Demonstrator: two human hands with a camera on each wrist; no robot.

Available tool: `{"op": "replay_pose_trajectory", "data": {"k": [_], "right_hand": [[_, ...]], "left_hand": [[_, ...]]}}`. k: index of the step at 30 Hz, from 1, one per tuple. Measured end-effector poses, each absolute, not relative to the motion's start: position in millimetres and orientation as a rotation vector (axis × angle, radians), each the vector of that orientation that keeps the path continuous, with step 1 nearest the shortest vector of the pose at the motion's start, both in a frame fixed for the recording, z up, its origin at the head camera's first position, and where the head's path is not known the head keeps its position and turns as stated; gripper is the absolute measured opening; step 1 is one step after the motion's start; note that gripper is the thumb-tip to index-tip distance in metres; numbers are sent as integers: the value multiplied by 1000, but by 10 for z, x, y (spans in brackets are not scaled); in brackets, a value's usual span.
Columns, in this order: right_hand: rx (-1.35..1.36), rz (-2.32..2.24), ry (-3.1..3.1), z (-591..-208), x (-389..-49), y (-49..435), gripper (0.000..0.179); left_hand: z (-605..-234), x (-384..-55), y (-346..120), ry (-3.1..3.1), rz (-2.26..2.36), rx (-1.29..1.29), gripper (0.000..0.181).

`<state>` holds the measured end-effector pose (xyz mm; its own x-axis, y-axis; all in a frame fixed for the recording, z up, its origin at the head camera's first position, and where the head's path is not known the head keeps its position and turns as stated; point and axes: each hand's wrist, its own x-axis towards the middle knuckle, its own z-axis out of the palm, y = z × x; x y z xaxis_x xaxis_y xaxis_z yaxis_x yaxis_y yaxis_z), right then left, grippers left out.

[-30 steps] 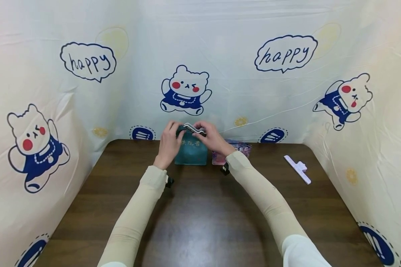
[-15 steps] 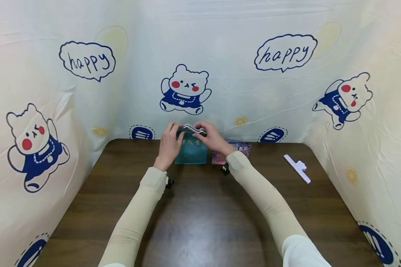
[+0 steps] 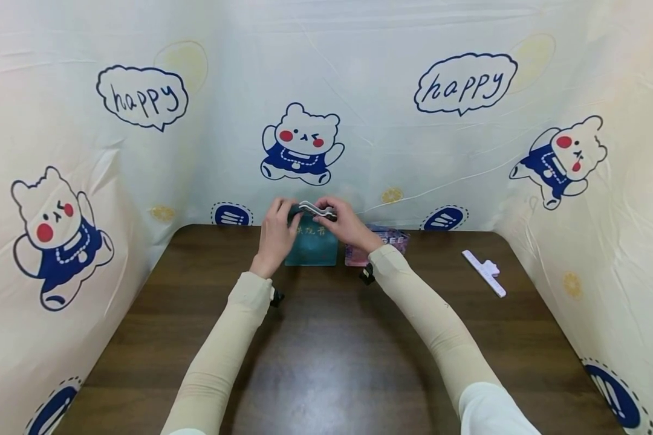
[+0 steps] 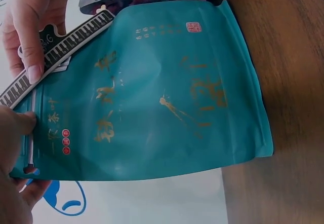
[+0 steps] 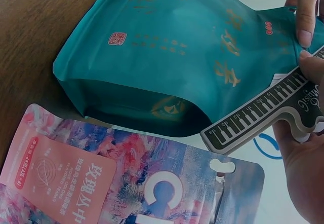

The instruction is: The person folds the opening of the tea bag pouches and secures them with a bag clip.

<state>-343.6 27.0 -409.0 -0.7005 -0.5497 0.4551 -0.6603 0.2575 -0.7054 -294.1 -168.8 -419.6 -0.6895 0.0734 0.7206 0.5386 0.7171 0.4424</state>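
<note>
- We see the teal pouch [image 3: 311, 249] upright at the far side of the dark wooden table [image 3: 315, 356], close to the patterned cloth [image 3: 381, 36] that hangs around it.
- At the pouch's top edge, towards its left corner, we find the left hand [image 3: 276, 232] pinching the material, its thumb on the printed front and at least one finger behind.
- We see the right hand [image 3: 348, 225] pinching a black clip [image 5: 258, 115] with a piano-key pattern, its thumb on one side and its fingers round the other.
- From the left wrist, we watch this clip cross the pouch's top right corner at a slant; we cannot tell whether its jaws bite the material.
- On the pouch's front we make out gold characters and a small red seal.
- Just to the right of the teal pouch we see a pink and purple pouch [image 3: 394, 240], partly hidden behind the right wrist in the head view.
- Further right, well apart from both hands, we have a lilac clip [image 3: 484, 273] lying slanted on the table.
- We see beige sleeves [image 3: 209, 362] covering both forearms.
- On the cloth we notice bears [image 3: 299, 160] in blue and bubbles [image 3: 143, 96] reading "happy".
</note>
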Motion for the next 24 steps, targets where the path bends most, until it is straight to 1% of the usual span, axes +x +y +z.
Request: {"op": "replay_pose_trajectory", "data": {"k": [6, 18, 24], "right_hand": [[1180, 1420, -2399, -4093, -3448, 294, 18], [1169, 1402, -2416, -3962, -3397, 493, 32], [1150, 1372, -2420, -3954, -3353, 702, 36]], "left_hand": [[-4175, -2932, -1678, -2253, -859, -450, 21], [-4091, -2931, -1637, -2190, -776, -513, 41], [-4093, -2907, -1521, -2060, -673, -558, 35]]}}
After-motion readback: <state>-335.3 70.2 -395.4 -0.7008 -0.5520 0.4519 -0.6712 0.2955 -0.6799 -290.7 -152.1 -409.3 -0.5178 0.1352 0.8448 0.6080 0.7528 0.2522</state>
